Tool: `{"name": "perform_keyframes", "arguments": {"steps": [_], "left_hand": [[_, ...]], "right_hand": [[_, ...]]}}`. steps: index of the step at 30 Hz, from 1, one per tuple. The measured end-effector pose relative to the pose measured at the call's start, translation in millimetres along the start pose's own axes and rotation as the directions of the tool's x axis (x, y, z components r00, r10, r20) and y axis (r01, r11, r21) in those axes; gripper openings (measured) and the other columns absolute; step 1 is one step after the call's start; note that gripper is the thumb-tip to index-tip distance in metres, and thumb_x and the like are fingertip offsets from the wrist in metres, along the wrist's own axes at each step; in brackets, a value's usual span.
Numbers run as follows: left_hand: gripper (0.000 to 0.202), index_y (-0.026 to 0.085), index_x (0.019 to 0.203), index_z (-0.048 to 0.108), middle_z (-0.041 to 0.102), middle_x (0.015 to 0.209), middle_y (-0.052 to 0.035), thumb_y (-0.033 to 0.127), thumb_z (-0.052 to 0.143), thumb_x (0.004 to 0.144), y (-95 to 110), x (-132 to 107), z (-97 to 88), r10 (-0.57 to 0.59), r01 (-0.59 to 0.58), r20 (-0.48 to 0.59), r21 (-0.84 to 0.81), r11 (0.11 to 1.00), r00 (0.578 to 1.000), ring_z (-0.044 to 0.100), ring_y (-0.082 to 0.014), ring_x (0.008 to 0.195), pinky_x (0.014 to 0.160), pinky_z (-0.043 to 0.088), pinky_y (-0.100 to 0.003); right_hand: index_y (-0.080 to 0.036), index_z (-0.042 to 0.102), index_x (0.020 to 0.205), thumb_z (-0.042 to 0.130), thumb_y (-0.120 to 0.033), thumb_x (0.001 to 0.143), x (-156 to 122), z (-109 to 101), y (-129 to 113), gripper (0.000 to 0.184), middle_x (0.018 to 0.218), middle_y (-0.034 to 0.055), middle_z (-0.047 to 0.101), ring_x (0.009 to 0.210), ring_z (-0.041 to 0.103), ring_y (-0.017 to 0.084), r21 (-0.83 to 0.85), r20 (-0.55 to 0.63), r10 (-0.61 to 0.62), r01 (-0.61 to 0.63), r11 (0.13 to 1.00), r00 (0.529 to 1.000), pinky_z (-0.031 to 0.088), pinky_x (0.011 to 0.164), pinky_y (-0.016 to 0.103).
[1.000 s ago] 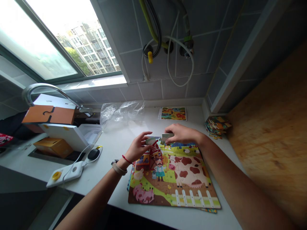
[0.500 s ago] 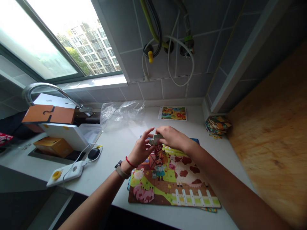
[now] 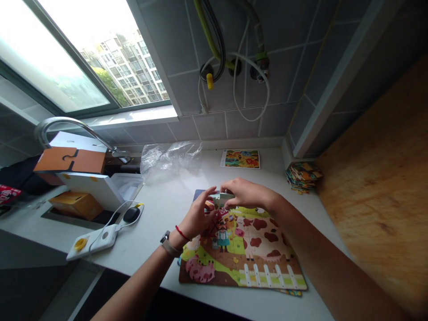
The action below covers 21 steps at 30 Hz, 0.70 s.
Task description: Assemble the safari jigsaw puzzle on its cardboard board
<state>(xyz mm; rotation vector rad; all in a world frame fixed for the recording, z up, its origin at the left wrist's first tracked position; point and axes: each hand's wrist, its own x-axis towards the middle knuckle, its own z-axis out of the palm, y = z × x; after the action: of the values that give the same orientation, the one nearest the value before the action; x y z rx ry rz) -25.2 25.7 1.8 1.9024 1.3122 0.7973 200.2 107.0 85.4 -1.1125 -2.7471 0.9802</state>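
Observation:
A pale grey-backed jigsaw piece [image 3: 222, 199] is held up over the far part of a farm jigsaw puzzle [image 3: 234, 261]. My right hand [image 3: 249, 194] pinches its right side between thumb and fingers. At the left side, the fingers and thumb of my left hand [image 3: 196, 218] close around the piece's edge. Whether there is more than one piece in the grip, I cannot tell. Below the hands the puzzle shows a spotted cow, a farmer, a pink pig and a white fence. Its far left part is partly hidden by my hands.
A small picture card [image 3: 241, 158] lies near the wall. Stacked puzzle pieces [image 3: 302, 176] stand in the right corner by a wooden board [image 3: 377, 209]. Crumpled clear plastic [image 3: 170, 160], a power strip [image 3: 93, 240] and boxes [image 3: 72, 160] by the faucet are on the left.
Both hands have shifted slightly right and the right hand has turned a little. The jigsaw piece has moved right with them and now shows at a different angle.

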Motion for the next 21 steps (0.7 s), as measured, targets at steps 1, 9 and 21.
{"name": "perform_keyframes", "arguments": {"steps": [1,9,21], "left_hand": [[0.068,0.027,0.155,0.045,0.062,0.142,-0.0137,0.011,0.064,0.091,-1,-2,-3.2,0.037,-0.038,0.011,0.113,0.993,0.999,0.07,-0.0237,0.11,0.098,0.062,-0.044],[0.075,0.025,0.157,0.047,0.059,0.149,-0.0175,0.021,0.076,0.089,-17,-12,-34.4,0.047,-0.106,0.153,0.411,0.905,0.987,0.058,-0.0365,0.136,0.115,0.051,-0.057],[0.121,0.027,0.162,0.039,0.058,0.137,-0.0165,0.023,0.101,0.058,-10,21,-48.4,0.016,-0.196,0.338,0.505,0.841,0.941,0.062,-0.0379,0.119,0.104,0.055,-0.055]], "right_hand": [[-0.021,0.074,0.12,0.087,-0.031,0.082,0,1,-1,0.042,0.108,0.0074,0.078,0.096,0.071,0.023,-0.011,0.063,-0.019,0.02,1.0,0.998,0.044,0.072,0.026],[-0.019,0.072,0.117,0.094,-0.028,0.074,7,27,-21,0.05,0.119,0.0135,0.076,0.111,0.071,0.032,-0.229,0.202,0.092,-0.044,0.972,0.975,0.049,0.081,0.031],[-0.017,0.068,0.121,0.091,-0.02,0.073,5,27,-20,0.053,0.121,0.0136,0.076,0.109,0.072,0.032,-0.137,0.207,0.036,-0.007,0.991,0.978,0.05,0.078,0.031]]}}
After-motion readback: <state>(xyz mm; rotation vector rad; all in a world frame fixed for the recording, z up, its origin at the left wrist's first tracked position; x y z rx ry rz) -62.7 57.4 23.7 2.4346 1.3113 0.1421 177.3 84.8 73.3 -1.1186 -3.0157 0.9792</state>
